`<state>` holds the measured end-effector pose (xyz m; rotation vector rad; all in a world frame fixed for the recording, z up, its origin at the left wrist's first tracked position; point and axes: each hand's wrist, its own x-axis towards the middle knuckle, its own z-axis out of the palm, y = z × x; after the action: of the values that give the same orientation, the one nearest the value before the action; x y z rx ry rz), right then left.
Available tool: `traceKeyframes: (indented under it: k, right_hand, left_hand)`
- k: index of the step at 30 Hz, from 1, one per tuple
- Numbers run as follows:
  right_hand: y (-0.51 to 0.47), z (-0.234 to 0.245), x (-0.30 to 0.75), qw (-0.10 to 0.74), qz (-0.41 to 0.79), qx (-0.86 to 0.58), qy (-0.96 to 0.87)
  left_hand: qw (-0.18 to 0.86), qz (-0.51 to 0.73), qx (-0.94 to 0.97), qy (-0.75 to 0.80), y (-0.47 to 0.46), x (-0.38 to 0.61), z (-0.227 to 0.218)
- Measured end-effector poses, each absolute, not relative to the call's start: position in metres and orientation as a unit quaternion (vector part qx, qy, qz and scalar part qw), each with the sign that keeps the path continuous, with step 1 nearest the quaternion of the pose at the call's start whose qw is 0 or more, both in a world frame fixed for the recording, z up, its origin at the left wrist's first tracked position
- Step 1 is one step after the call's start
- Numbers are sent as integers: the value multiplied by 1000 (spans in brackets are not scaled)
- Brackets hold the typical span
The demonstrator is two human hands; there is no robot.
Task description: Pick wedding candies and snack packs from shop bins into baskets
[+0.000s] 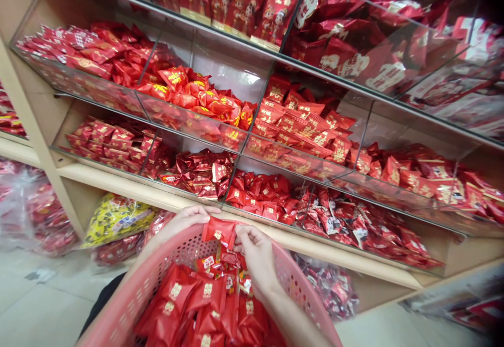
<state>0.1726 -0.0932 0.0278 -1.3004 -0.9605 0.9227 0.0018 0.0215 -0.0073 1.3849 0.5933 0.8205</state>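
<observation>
A small red foil packet with a gold mark is up between my hands, above a pink perforated plastic basket. My right hand pinches the packet's right edge between its fingers and thumb. My left hand curves over the basket's far rim, its fingertips at the packet's upper edge; whether they grip it is hidden. Many red packets with gold marks fill the basket below my hands, and the basket's near part runs out of view.
Directly beyond the basket stands a pale wooden shelf unit holding clear acrylic bins of red packets. A yellow patterned bag and bulging clear bags of red goods sit on the tiled floor to the left.
</observation>
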Motion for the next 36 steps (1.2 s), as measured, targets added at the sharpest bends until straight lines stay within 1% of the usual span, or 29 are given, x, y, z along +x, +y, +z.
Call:
traceKeyframes:
  k: [8,11,13,16,20,23,27,30,32,36]
  right_hand:
    - [-106,27,172,566,530,-535,-337]
    - [-107,25,173,574,538,-519,-334]
    - [-106,27,176,576,514,-526,-356]
    - [-105,37,182,566,443,-539,-440]
    - [-104,61,195,530,349,-526,-566]
    - [-98,76,203,453,310,-536,-641]
    - [-79,84,201,321,311,-525,-724]
    - [-64,86,189,262,309,-513,-757]
    - [-55,87,178,252,290,-504,-773]
    - [-44,89,162,286,230,-514,-775]
  left_hand:
    - [686,373,568,261,16,3,-4]
    - [688,377,566,251,16,3,-3]
    - [693,377,562,249,16,3,-4]
    - [701,374,546,267,15,3,-7]
    - [701,389,540,256,8,5,-2]
    - [702,383,541,261,3,4,6]
    - [686,372,571,256,7,4,7]
    - [682,368,591,225,12,5,5]
    - [687,364,592,212,13,5,4]
    - [722,351,557,212,13,5,1]
